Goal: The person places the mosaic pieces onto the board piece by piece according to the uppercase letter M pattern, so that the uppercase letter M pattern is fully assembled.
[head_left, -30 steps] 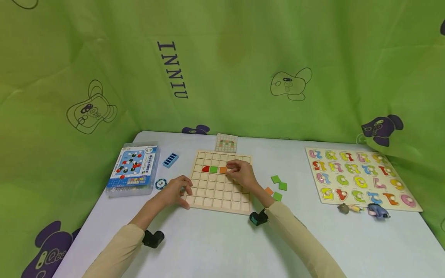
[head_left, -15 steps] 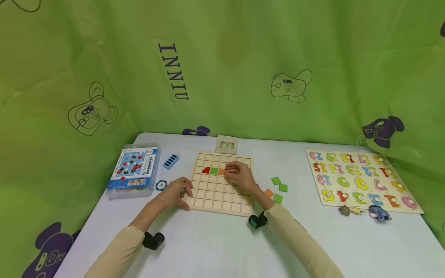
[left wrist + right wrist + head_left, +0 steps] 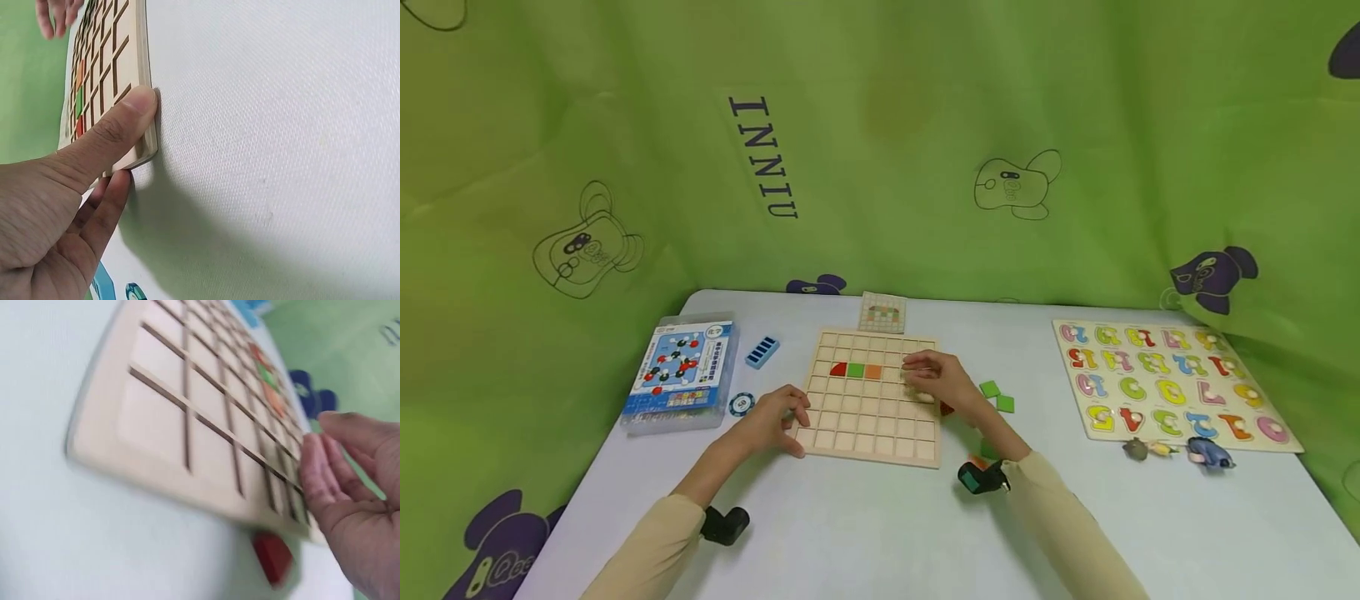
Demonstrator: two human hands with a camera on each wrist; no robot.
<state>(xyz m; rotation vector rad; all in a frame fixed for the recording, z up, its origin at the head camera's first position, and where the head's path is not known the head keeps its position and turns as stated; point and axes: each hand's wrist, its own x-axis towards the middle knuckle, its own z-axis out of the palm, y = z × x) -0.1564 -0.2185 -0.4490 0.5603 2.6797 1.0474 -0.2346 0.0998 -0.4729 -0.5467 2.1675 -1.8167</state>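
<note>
A square wooden grid board (image 3: 868,427) lies on the white table. In one of its upper rows sit a red rounded piece (image 3: 838,369), a green square tile (image 3: 855,371) and an orange square tile (image 3: 873,372), side by side. My left hand (image 3: 777,421) grips the board's near left corner; the left wrist view has the thumb on the front edge and fingers against the side. Over the board's right edge is my right hand (image 3: 943,382), fingers loosely bent, with nothing visible between them. Below it, a loose red piece (image 3: 272,557) lies beside the board in the right wrist view.
Green tiles (image 3: 990,389) and an orange tile (image 3: 977,461), partly covered by the right arm, lie right of the board. A pattern card (image 3: 883,313) is behind it. Left stand a boxed set (image 3: 677,371) and a round chip (image 3: 742,404); far right, a number puzzle (image 3: 1172,387).
My right hand has let go of the orange tile and drawn back to the right, leaving that tile in the row beside the green one. The left hand keeps its place at the corner.
</note>
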